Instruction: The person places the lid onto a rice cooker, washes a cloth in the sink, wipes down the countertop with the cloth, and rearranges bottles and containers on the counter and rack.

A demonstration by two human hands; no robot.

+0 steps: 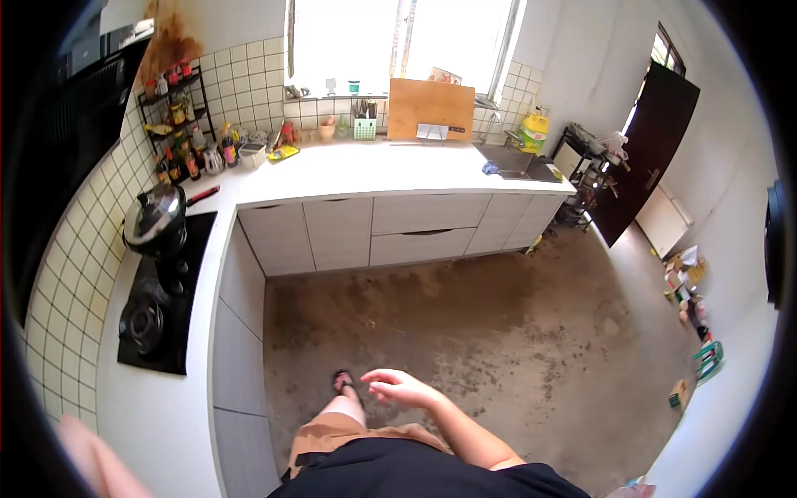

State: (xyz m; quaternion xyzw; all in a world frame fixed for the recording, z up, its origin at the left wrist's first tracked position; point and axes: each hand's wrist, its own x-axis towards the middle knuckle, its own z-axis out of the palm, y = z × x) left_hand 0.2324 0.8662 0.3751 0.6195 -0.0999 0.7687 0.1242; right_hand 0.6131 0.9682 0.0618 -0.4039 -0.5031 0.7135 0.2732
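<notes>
My right hand (396, 388) hangs in front of my body above the brown floor. Its fingers are loosely bent and apart, with nothing in them. Just left of it, lower down, is my foot in a dark sandal (342, 381). A blurred piece of my left arm enters at the bottom left corner, beside the white counter (158, 423); the left hand itself does not show. Ahead on the left, a lidded black pan (156, 217) sits on the black gas stove (189, 286), out of reach of my right hand.
Along the window counter stand a wooden cutting board (427, 104), a green utensil holder (365, 127), a sink (519, 162) and a yellow jug (534, 130). Bottles (191, 162) crowd the corner rack. A dark door (647, 153) stands ajar; clutter lines the right wall near a green stool (708, 362).
</notes>
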